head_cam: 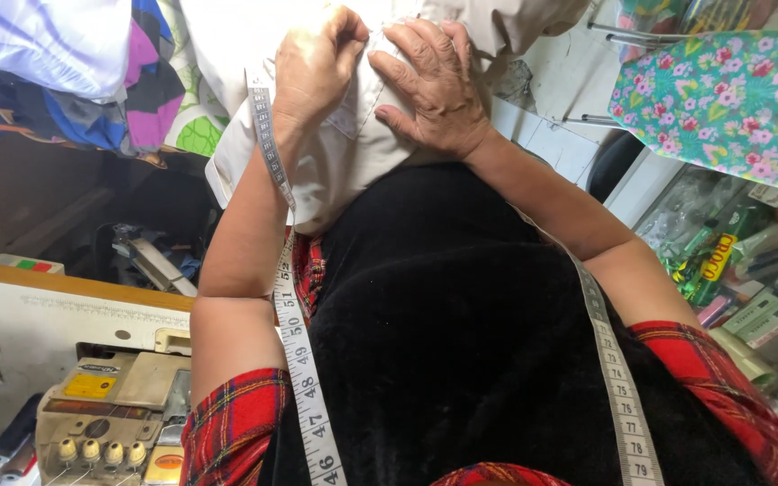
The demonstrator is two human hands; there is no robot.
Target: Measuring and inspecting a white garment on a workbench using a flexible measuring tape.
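The cream cloth is lying at 12 o'clock in the view, draped over the lap just beyond the black velvet front. The left hand is pinching a small fold of it, fingertips closed together at its upper edge. The right hand is pressing flat at 1 o'clock, fingers spread and lying open on the cloth, touching the left.

To do this well, I judge the flat hand should be holding the cloth taut while the pinch is working, so the fold is not slipping.

A tape measure is hanging round the neck, both ends running toward 6 o'clock. A sewing machine is sitting at 8 o'clock, floral fabric at 2 o'clock.
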